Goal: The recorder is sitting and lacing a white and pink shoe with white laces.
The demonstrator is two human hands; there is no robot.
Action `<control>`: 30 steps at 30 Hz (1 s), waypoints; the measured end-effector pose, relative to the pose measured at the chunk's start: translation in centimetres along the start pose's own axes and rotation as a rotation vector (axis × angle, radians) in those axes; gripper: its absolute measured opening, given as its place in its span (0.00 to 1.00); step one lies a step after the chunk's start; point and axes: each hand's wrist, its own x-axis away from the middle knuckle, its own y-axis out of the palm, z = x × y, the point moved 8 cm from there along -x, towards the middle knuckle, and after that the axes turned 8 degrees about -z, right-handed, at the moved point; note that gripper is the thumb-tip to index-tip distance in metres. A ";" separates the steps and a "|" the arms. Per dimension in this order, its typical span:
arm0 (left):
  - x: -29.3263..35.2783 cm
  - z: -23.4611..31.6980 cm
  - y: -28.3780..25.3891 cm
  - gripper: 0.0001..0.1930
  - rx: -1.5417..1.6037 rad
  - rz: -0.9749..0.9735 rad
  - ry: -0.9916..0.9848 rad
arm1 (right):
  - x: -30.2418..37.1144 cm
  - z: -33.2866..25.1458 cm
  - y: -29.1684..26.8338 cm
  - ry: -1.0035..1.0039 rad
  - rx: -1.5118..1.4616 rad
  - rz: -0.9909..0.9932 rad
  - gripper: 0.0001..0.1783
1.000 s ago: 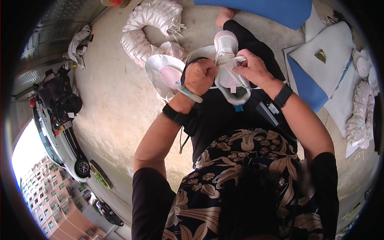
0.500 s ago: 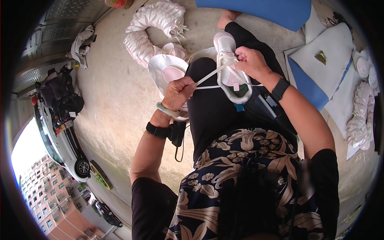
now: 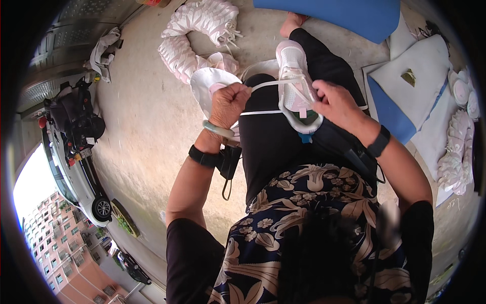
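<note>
A white-and-pink sneaker (image 3: 292,63) rests on my dark-trousered leg, its toe pointing away and its opening toward me. My left hand (image 3: 228,104) is closed in a pinch on a white shoelace (image 3: 267,85), which arcs from the fingers to the sneaker's upper eyelets. Another stretch of white lace crosses my lap below it. Beside the right edge of the sneaker is my right hand (image 3: 339,104), with thumb and forefinger apart and no lace visible between them. A blue tab (image 3: 305,137) shows at the heel.
A curved row of nested white-and-pink shoe uppers (image 3: 177,53) lies on the concrete floor (image 3: 147,126) at far left. More stacked uppers (image 3: 455,152) lie at right, near white-and-blue sheets (image 3: 410,76). A blue mat (image 3: 334,15) is at the top. A scooter (image 3: 73,114) and cars stand left.
My right hand has drawn back from the laces to the sneaker's right side, its fingers parting. My left hand has risen slightly, and the lace it holds has gone from straight to arched.
</note>
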 end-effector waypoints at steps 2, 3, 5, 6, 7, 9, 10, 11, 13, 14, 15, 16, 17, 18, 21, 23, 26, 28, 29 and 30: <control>-1.0 0.7 -0.7 0.05 -0.027 0.062 0.034 | 1.2 -1.1 0.6 -0.047 0.229 -0.120 0.10; -1.4 0.9 -0.9 0.05 -0.028 0.060 0.034 | 1.4 -0.8 0.4 -0.046 0.229 -0.119 0.10; -1.7 1.9 -1.7 0.04 -0.222 0.114 0.059 | 2.0 -1.7 -0.3 -0.172 0.466 -0.023 0.05; -1.9 2.0 -2.0 0.04 -0.281 0.119 0.090 | 2.4 -1.8 -1.5 -0.192 0.479 0.038 0.02; -1.9 1.7 -2.1 0.04 -0.285 0.115 0.092 | 2.6 -1.5 -2.7 -0.182 0.535 0.108 0.02; -1.7 1.0 -2.1 0.02 -0.359 0.090 0.082 | 2.6 -0.6 -4.5 -0.202 0.594 0.178 0.03; -1.4 0.3 -2.0 0.02 -0.362 0.075 0.052 | 2.7 -0.1 -4.8 -0.204 0.600 0.183 0.03; -1.1 -0.5 -1.8 0.02 -0.366 0.073 0.051 | 3.0 0.3 -4.8 -0.204 0.596 0.185 0.03; -0.6 -1.1 -0.5 0.03 -0.175 0.011 0.055 | 3.5 1.3 -4.0 -0.144 0.617 0.104 0.03; -0.1 -1.1 0.0 0.03 -0.129 -0.025 0.036 | 3.8 1.5 -4.0 -0.146 0.598 0.095 0.02; 0.6 -0.8 0.2 0.03 -0.131 -0.027 0.032 | 4.3 1.7 -4.1 -0.145 0.594 0.093 0.02; 1.3 -0.3 0.4 0.05 -0.127 -0.049 0.003 | 4.8 1.7 -4.9 -0.150 0.569 0.146 0.01; 1.8 -0.2 0.6 0.06 -0.124 -0.070 -0.026 | 5.4 1.8 -5.6 -0.156 0.544 0.198 0.01; 2.3 -1.2 0.1 0.09 -0.188 -0.063 -0.003 | 6.0 2.9 -6.0 -0.137 0.553 0.184 0.03; 4.1 0.9 -1.7 0.07 -0.684 0.080 0.238 | 8.6 6.8 -7.8 -0.125 0.567 0.189 0.06; 5.3 0.7 -3.1 0.06 -0.656 0.116 0.237 | 11.0 9.9 -9.9 -0.058 0.563 0.177 0.09; 7.6 -0.5 -6.4 0.06 -0.809 0.224 0.273 | 15.5 16.2 -13.9 0.089 0.592 0.218 0.10; 9.2 -2.2 -9.2 0.05 -0.960 0.258 0.198 | 19.0 19.9 -16.8 0.160 0.684 0.239 0.11; 10.0 -3.3 -10.9 0.05 -1.042 0.288 0.159 | 20.7 21.5 -18.2 0.188 0.760 0.242 0.11; 10.9 -4.4 -13.0 0.05 -1.066 0.329 0.082 | 22.3 22.7 -19.7 0.229 0.776 0.251 0.11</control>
